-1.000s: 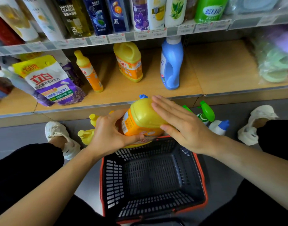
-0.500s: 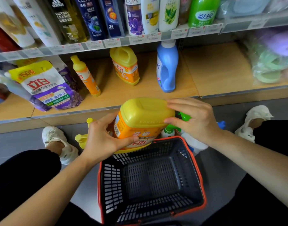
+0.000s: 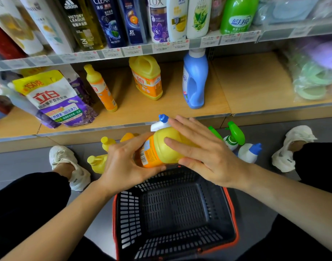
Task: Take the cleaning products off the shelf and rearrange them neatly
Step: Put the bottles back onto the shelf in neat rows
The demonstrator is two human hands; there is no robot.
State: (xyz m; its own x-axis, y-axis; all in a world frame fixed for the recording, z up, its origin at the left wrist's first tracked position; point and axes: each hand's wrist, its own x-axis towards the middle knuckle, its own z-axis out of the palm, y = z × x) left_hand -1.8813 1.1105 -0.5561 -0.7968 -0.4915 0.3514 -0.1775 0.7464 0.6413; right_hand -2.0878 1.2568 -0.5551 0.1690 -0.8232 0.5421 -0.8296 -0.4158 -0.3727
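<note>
A yellow detergent jug (image 3: 161, 149) with an orange label lies on its side above the far rim of the basket. My left hand (image 3: 122, 164) grips its labelled end. My right hand (image 3: 201, 149) rests on its yellow body with straight fingers. On the wooden shelf (image 3: 170, 108) stand a matching yellow jug (image 3: 146, 78), a slim yellow-orange bottle (image 3: 101, 87), a blue bottle (image 3: 195, 80) and a purple refill pouch (image 3: 56, 100).
A black basket with a red rim (image 3: 235, 223) sits on the floor between my knees. Behind it on the floor are small yellow bottles (image 3: 97, 161), green spray bottles (image 3: 235, 132) and white bottles with blue caps (image 3: 250, 151). Shampoo bottles line the upper shelf (image 3: 161, 48).
The jug has dropped lower and turned onto its side. My right hand has gone from holding the jug's edge to lying flat on its body.
</note>
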